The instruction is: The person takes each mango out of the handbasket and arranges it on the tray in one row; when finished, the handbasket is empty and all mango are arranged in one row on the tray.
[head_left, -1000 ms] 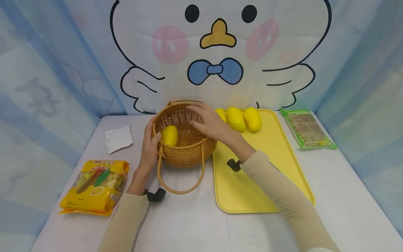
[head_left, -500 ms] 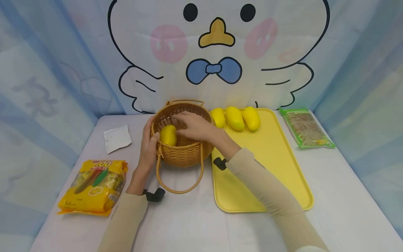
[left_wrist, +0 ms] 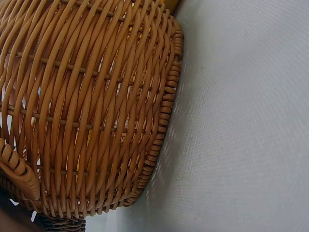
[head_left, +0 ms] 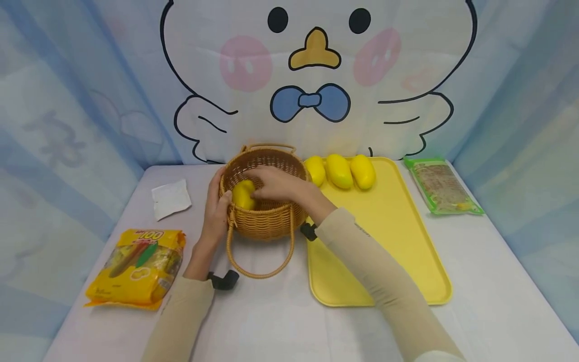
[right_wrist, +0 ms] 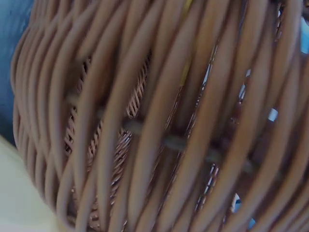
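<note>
1. A white table (head_left: 475, 281) stands before a pale blue curtain printed with a cartoon duck (head_left: 312, 75).
2. On it lie a yellow tray (head_left: 398, 241) bearing three yellow fruits (head_left: 339, 171), a yellow snack bag (head_left: 135, 266), a green packet (head_left: 441, 185) and a white napkin (head_left: 170, 199).
3. The wicker basket (head_left: 267, 221) sits just left of the tray.
4. The left hand (head_left: 214, 213) grips the basket's left wall, fingers curled round the rim.
5. The right hand (head_left: 276, 183) reaches inside the basket, fingers curled on the yellow fruit (head_left: 243, 193) there.
</note>
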The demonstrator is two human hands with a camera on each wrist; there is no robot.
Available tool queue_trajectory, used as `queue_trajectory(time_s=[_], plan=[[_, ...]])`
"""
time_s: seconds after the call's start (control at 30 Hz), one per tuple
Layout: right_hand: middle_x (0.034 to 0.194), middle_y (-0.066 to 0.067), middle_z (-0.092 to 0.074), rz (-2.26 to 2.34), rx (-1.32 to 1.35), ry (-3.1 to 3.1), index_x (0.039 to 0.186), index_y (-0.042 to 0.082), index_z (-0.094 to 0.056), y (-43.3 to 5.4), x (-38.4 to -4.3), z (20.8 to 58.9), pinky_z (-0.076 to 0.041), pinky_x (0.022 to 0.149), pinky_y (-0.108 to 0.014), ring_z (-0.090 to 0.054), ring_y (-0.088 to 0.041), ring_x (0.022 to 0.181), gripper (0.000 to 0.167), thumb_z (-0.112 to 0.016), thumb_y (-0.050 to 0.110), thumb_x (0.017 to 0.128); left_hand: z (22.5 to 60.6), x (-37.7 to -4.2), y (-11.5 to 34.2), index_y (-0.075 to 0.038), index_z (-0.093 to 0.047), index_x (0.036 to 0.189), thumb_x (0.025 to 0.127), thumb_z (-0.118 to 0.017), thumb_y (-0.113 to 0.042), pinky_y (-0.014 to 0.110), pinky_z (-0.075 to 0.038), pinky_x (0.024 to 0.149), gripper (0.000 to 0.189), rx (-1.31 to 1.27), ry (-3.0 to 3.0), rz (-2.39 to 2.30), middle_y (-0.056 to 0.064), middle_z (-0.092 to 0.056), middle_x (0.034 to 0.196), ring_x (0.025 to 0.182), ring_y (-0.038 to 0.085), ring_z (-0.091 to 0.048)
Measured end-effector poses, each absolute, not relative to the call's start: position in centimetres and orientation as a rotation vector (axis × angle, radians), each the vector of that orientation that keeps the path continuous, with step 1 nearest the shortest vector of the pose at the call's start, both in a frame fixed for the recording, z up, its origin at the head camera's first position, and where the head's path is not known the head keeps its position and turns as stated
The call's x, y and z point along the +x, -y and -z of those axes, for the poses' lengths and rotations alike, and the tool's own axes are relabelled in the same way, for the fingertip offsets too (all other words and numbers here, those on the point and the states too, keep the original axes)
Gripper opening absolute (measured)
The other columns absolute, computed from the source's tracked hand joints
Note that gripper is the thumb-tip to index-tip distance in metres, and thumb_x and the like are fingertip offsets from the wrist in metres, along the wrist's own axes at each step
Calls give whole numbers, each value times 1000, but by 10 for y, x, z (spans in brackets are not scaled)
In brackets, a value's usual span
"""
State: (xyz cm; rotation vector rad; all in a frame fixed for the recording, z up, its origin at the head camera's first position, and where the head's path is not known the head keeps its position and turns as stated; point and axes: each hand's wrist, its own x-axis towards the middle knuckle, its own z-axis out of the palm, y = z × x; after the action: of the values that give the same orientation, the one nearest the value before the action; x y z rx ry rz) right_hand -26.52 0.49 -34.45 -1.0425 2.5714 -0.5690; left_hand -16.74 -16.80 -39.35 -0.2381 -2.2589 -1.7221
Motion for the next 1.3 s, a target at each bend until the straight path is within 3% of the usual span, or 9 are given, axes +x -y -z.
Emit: queue_trajectory(time_s=[0.27, 0.57, 0.73, 0.97, 1.1, 1.3], plan=[[158, -1, -41, 585, -1013, -2464, 152, 20, -42, 5, -272, 354, -34, 119, -38, -37, -21, 146, 65, -68, 25, 92, 394, -167, 167, -8, -21, 158, 101, -36, -12, 49, -19, 124, 60, -246, 2247, 1731, 10, -21, 165, 152, 27, -21], [164, -4, -30, 436, -1132, -2351, 152, 22, -43, 7, -270, 353, -25, 124, -40, -27, -24, 152, 63, -62, 13, 93, 394, -166, 165, -8, -23, 158, 100, -37, -11, 49, -20, 124, 59, -225, 2231, 1727, 11, -24, 164, 151, 28, -24], [166, -6, -22, 319, -1152, -2362, 150, 25, -47, 7, -269, 354, -23, 124, -42, -20, -26, 154, 57, -60, 15, 95, 395, -166, 165, -10, -23, 158, 100, -36, -11, 48, -21, 124, 59, -218, 2249, 1735, 8, -23, 164, 152, 25, -23], [166, -6, -20, 244, -1142, -2415, 149, 26, -47, 8, -268, 353, -28, 123, -42, -23, -27, 153, 56, -62, 24, 95, 430, -187, 175, -28, -24, 158, 102, -37, -17, 48, -24, 123, 59, -253, 2193, 1718, -5, -25, 163, 150, 19, -26], [166, -5, -20, 252, -1107, -2439, 150, 27, -46, 8, -266, 352, -27, 123, -42, -24, -26, 152, 57, -62, 29, 95, 429, -186, 175, -27, -23, 158, 102, -37, -16, 49, -24, 123, 59, -255, 2188, 1734, -2, -23, 164, 151, 22, -25], [165, -6, -24, 310, -1117, -2446, 141, 23, -57, 9, -268, 355, -26, 123, -40, -26, -26, 152, 48, -64, 32, 94, 429, -186, 174, -30, -25, 157, 102, -37, -19, 47, -23, 123, 57, -241, 2198, 1719, -7, -24, 163, 151, 17, -25]])
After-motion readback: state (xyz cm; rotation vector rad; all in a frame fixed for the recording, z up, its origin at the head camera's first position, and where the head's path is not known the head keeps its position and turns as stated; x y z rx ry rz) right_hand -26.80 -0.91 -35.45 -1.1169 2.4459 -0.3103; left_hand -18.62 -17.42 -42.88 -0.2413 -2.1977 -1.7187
